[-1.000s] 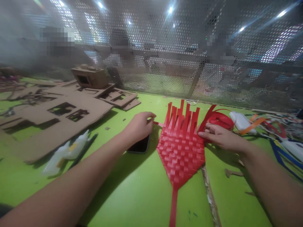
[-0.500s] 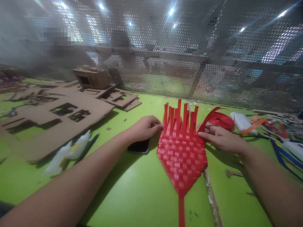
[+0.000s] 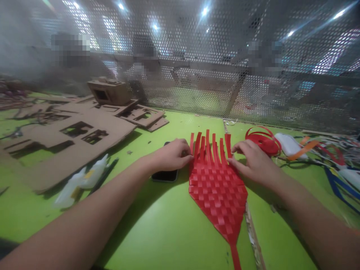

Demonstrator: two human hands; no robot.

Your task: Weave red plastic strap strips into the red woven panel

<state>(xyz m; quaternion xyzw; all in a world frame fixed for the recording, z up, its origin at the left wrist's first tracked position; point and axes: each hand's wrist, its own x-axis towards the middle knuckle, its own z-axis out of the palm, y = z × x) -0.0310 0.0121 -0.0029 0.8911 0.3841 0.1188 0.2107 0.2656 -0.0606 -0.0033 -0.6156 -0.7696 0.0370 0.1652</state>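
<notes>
A woven red ribbon piece (image 3: 218,191) lies on the green table, a checkered body with loose strips (image 3: 208,148) standing up at its far end. Its single tail strip (image 3: 235,255) runs toward me. My left hand (image 3: 177,155) is closed at the upper left corner, thumb and fingers pinching the edge by the outermost strip. At the upper right corner my right hand (image 3: 255,161) has thumb and forefinger on the outer strip. Under and behind my left wrist is a dark phone (image 3: 164,176), partly covered. A red ribbon roll (image 3: 263,142) rests beyond my right hand.
Cut cardboard sheets (image 3: 112,123) and a cardboard box (image 3: 108,92) cover the left side. Two white glue bottles (image 3: 70,189) lie nearer. On the right are a white object (image 3: 289,145), an orange strip (image 3: 303,150) and tangled ribbons. A perforated metal screen (image 3: 191,82) stands behind.
The woven piece has turned, its tail swinging right and its loose strips shifting slightly left. My right hand has let go of the ribbon by the roll and moved left onto the outer strip.
</notes>
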